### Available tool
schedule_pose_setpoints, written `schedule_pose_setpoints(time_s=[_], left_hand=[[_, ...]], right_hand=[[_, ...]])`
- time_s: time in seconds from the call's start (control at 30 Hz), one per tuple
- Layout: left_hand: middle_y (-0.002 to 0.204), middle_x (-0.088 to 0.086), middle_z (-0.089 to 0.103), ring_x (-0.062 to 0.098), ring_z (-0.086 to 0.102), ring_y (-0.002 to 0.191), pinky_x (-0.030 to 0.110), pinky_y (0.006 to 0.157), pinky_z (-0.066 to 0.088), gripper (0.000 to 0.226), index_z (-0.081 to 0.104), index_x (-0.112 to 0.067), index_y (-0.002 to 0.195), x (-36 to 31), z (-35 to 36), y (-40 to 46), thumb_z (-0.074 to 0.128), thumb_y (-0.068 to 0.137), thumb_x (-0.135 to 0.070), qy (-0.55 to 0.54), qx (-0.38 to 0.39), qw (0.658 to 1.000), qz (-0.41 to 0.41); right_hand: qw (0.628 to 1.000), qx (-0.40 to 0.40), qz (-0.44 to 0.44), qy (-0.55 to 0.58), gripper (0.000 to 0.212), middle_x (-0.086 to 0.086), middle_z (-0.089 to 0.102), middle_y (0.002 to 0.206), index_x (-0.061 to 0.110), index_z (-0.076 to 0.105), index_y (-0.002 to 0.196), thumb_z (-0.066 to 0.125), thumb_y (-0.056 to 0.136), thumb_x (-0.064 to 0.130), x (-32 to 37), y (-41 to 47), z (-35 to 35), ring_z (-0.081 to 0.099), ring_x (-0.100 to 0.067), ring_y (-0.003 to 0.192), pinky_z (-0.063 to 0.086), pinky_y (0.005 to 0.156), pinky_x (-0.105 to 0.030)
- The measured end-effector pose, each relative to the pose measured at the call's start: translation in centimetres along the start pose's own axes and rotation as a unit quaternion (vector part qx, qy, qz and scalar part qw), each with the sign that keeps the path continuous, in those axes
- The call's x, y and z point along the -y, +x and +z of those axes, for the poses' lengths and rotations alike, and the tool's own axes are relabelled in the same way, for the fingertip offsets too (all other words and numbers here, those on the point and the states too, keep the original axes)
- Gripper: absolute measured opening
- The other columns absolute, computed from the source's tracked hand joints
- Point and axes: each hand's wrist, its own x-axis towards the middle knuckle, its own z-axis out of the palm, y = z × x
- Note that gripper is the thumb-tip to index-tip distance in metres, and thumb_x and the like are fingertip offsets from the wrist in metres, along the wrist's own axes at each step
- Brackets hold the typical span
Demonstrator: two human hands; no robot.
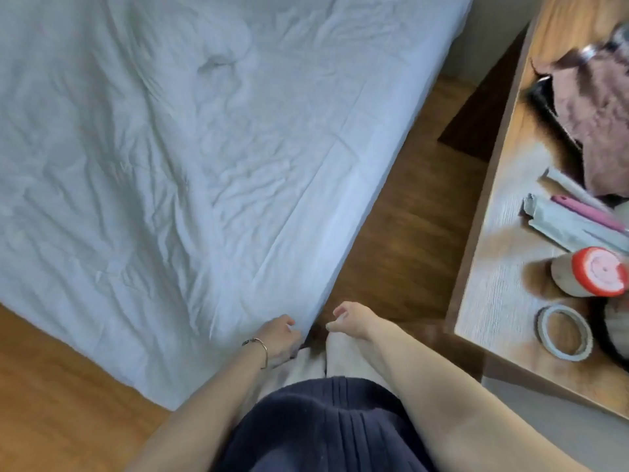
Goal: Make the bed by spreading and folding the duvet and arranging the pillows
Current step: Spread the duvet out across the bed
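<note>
A white, wrinkled duvet [163, 158] lies spread over the bed and fills the upper left of the head view. Its near corner hangs down toward the wooden floor just in front of me. My left hand [279, 338], with a thin bracelet on the wrist, touches the duvet's corner edge with curled fingers; whether it grips the cloth is unclear. My right hand [350, 320] hovers just right of that corner, fingers loosely curled, holding nothing. No pillows are in view.
A wooden table [493, 260] stands close on my right, holding a roll of tape [565, 332], a red-capped bottle [592, 275], papers, a pink pen and a brownish cloth [599, 107]. A narrow strip of wooden floor [401, 233] runs between bed and table.
</note>
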Motion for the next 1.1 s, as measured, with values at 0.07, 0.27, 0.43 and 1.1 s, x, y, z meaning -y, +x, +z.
schedule_pose_setpoints(time_s=[0.07,0.27,0.43,1.1], left_hand=[[0.128,0.006,0.057,0.021,0.055,0.113,0.025,0.091,0.041,0.042,0.051,-0.013,0.13,-0.6,-1.6,0.7,0.054,0.093,-0.032,-0.078,-0.046,0.996,-0.005],[0.123,0.003,0.056,0.017,0.053,0.103,0.025,0.085,0.042,0.039,0.052,-0.013,0.127,-2.9,-5.4,2.4,0.053,0.095,-0.034,-0.247,-0.156,0.956,-0.027],[0.12,0.0,0.058,0.017,0.055,0.102,0.027,0.089,0.045,0.037,0.054,-0.015,0.124,-6.9,-7.2,5.9,0.054,0.093,-0.036,-0.32,-0.179,0.927,-0.08],[0.112,-0.001,0.056,0.017,0.056,0.106,0.021,0.084,0.037,0.036,0.054,-0.021,0.127,-19.3,-33.2,16.0,0.059,0.092,-0.028,-0.432,-0.463,0.767,-0.098]], right_hand=[[0.998,0.027,-0.036,-0.046,0.049,-0.001,0.057,0.123,0.02,0.056,0.123,0.069,0.082,0.042,3.4,1.4,-2.8,0.054,-0.02,0.11,0.045,0.099,-0.035],[0.968,0.062,-0.089,-0.225,0.049,-0.001,0.052,0.13,0.023,0.051,0.127,0.065,0.085,0.043,10.7,5.3,-9.2,0.052,-0.021,0.115,0.044,0.1,-0.035],[0.917,0.093,-0.131,-0.365,0.049,0.004,0.051,0.134,0.028,0.051,0.129,0.063,0.084,0.044,15.2,9.1,-14.2,0.05,-0.018,0.119,0.041,0.103,-0.037],[0.848,-0.041,-0.342,-0.404,0.063,-0.006,0.035,0.138,0.028,0.031,0.143,0.058,0.088,0.042,43.7,23.4,-35.5,0.038,-0.03,0.127,0.043,0.094,-0.039]])
